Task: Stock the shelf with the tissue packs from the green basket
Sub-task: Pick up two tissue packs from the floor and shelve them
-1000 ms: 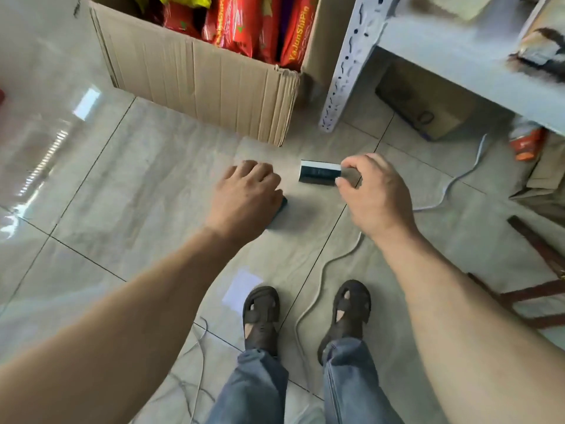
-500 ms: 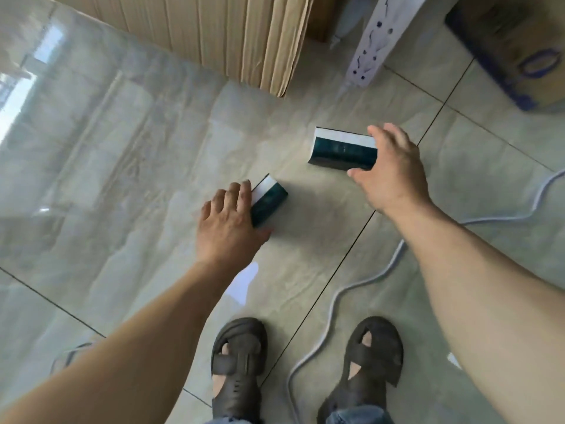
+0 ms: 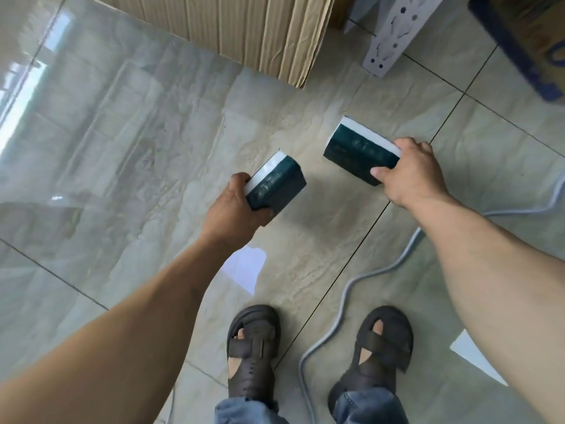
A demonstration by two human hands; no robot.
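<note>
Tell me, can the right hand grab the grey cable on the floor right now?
Probably not: the right hand is already full, gripping a tissue pack, though the cable lies unblocked.

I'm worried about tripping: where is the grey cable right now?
In the head view, the grey cable snakes across the floor tiles on the person's right, beside the right sandal and under the right forearm.

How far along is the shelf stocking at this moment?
Done: nothing visibly placed; only the shelf post shows. In hand: the left hand and right hand each hold a tissue pack. Left: carrying both to the shelf.
</note>
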